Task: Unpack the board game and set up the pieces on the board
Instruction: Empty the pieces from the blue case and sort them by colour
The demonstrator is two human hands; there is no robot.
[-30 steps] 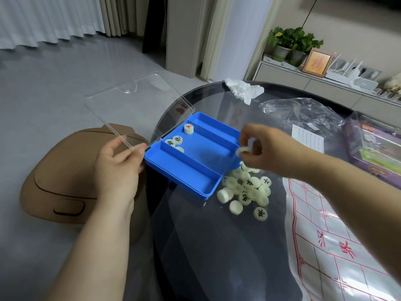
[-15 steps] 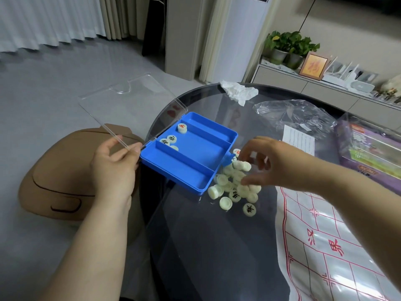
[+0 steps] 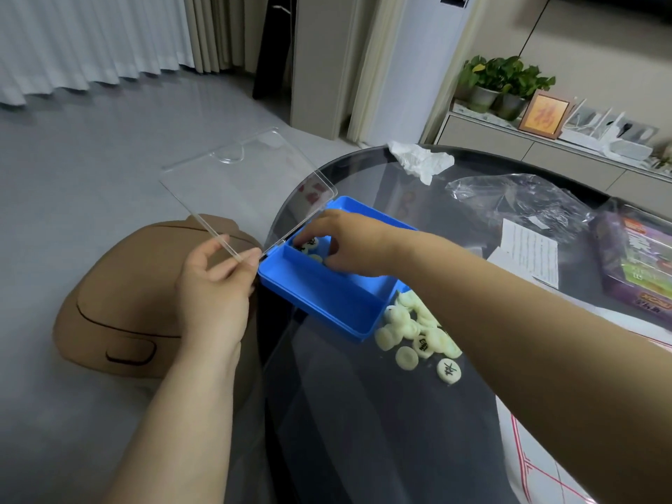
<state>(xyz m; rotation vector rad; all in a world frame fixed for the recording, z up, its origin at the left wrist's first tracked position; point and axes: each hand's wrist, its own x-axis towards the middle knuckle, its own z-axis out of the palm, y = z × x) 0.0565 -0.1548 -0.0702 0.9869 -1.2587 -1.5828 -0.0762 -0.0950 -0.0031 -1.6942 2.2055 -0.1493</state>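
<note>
Glass table (image 3: 363,431); blue box (image 3: 327,300), pieces (image 3: 312,244) inside, lid (image 3: 247,183) open

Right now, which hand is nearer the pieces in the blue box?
Right. The right hand reaches into the blue box at the pieces; the left hand pinches the clear lid outside.

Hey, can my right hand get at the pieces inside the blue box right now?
Likely yes. The left hand holds the clear lid swung open, so nothing covers the blue box, and the right hand reaches down into the compartment, right at the pieces.
</note>
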